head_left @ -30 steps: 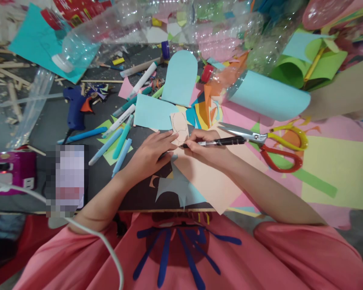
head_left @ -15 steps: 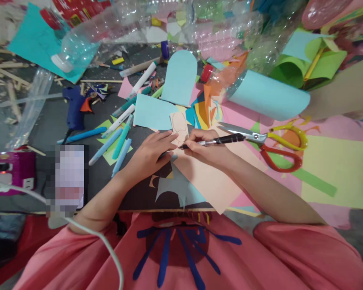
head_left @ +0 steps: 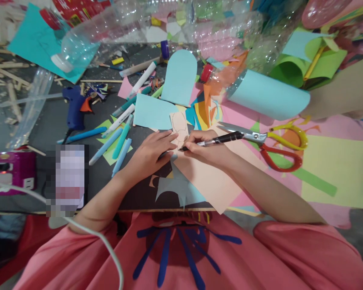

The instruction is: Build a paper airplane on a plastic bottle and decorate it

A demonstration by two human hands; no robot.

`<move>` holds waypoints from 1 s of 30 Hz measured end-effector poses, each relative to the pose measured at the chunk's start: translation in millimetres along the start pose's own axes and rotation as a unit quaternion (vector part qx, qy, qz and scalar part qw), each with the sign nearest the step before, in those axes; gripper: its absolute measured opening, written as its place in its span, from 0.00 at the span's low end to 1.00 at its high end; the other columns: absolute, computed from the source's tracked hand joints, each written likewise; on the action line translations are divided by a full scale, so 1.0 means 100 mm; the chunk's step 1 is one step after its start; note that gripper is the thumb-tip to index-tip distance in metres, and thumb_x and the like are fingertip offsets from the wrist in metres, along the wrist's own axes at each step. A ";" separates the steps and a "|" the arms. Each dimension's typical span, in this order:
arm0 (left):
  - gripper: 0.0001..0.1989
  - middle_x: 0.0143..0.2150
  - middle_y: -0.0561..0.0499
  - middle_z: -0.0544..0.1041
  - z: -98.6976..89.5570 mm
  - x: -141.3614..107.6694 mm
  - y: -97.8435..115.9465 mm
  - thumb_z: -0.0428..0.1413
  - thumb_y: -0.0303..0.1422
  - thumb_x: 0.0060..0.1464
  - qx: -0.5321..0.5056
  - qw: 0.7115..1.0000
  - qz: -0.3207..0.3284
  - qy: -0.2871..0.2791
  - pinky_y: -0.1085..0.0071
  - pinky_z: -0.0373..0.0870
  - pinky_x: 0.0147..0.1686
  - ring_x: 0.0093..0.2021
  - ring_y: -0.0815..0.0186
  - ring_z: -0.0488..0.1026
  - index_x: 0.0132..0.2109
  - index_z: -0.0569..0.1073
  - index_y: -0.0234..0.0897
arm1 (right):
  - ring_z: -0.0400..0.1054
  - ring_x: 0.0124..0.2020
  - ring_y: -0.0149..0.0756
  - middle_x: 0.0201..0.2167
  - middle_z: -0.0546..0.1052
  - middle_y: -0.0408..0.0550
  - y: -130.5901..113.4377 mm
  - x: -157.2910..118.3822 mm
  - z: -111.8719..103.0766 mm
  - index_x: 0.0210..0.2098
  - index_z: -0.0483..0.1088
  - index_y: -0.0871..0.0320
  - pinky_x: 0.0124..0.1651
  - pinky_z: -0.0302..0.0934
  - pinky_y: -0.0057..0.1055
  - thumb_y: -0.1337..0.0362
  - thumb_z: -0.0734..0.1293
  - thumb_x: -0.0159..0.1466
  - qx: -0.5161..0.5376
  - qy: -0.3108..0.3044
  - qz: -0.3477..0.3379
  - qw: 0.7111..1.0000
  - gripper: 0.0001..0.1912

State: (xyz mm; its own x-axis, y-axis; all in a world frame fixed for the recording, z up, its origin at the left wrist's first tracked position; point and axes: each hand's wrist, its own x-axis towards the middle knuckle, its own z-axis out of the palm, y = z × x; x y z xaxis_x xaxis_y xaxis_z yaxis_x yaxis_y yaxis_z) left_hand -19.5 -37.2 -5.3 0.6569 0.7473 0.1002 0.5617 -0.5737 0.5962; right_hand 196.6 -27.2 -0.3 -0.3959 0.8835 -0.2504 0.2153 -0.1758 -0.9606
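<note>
A black-and-clear pen is gripped in my right hand, its tip down on a small peach paper piece that carries drawn curved outlines. My left hand lies flat with fingers outstretched, its fingertips on the left edge of that piece. Under my right hand and forearm spreads a larger peach sheet. Just above the small piece lies a light blue paper rectangle, with a round-topped light blue cutout behind it.
Scissors with yellow and red handles lie right of my right hand. Several markers, a blue glue gun and a phone are at left. Plastic bottles crowd the back. A white cable crosses my left arm.
The pen and my right hand have shifted very slightly, with the pen's back end a little further left. My left hand stays in place.
</note>
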 end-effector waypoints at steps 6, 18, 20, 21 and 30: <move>0.11 0.61 0.40 0.74 0.01 0.00 -0.01 0.49 0.29 0.63 0.002 1.000 -0.002 0.000 0.47 0.63 0.63 0.65 0.55 0.66 0.46 0.74 0.36 | 0.59 0.25 0.28 0.21 0.67 0.41 0.00 0.00 -0.01 0.21 0.62 0.57 0.30 0.54 0.28 0.62 0.64 0.56 -0.040 -0.010 -0.023 0.999 0.09; 0.11 0.60 0.39 0.74 0.00 0.00 0.01 0.49 0.28 0.63 0.009 1.000 0.004 0.003 0.48 0.64 0.63 0.65 0.54 0.67 0.47 0.74 0.34 | 0.59 0.25 0.29 0.20 0.66 0.41 -0.01 0.00 0.00 0.20 0.61 0.56 0.29 0.53 0.28 0.62 0.64 0.55 -0.046 -0.015 -0.017 0.999 0.10; 0.11 0.60 0.39 0.74 0.00 0.00 0.01 0.48 0.28 0.63 0.009 1.000 0.002 0.001 0.48 0.64 0.63 0.65 0.55 0.66 0.47 0.74 0.35 | 0.58 0.25 0.29 0.20 0.67 0.41 -0.01 -0.01 -0.01 0.20 0.61 0.56 0.29 0.53 0.28 0.62 0.64 0.55 -0.046 -0.019 -0.019 0.999 0.10; 0.11 0.60 0.39 0.74 0.00 0.00 0.01 0.48 0.28 0.63 0.010 1.000 0.002 0.000 0.48 0.64 0.63 0.65 0.55 0.66 0.47 0.74 0.35 | 0.58 0.24 0.28 0.20 0.66 0.41 -0.01 -0.01 -0.01 0.20 0.61 0.57 0.28 0.53 0.27 0.62 0.65 0.55 -0.045 -0.021 -0.019 0.999 0.10; 0.11 0.60 0.39 0.74 0.00 0.00 0.00 0.48 0.28 0.64 0.012 1.000 0.004 0.001 0.47 0.64 0.63 0.65 0.54 0.67 0.47 0.74 0.35 | 0.60 0.24 0.28 0.19 0.68 0.41 -0.02 0.00 -0.03 0.19 0.62 0.57 0.28 0.54 0.27 0.64 0.64 0.54 -0.041 -0.042 -0.006 0.998 0.09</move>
State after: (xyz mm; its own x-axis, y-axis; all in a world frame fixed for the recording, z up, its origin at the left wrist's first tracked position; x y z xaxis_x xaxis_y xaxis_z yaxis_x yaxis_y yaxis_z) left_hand -19.6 -37.4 -5.8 0.6600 0.7437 0.1065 0.5690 -0.5874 0.5755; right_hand 198.9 -25.6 1.6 -0.4712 0.8453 -0.2519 0.2817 -0.1264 -0.9511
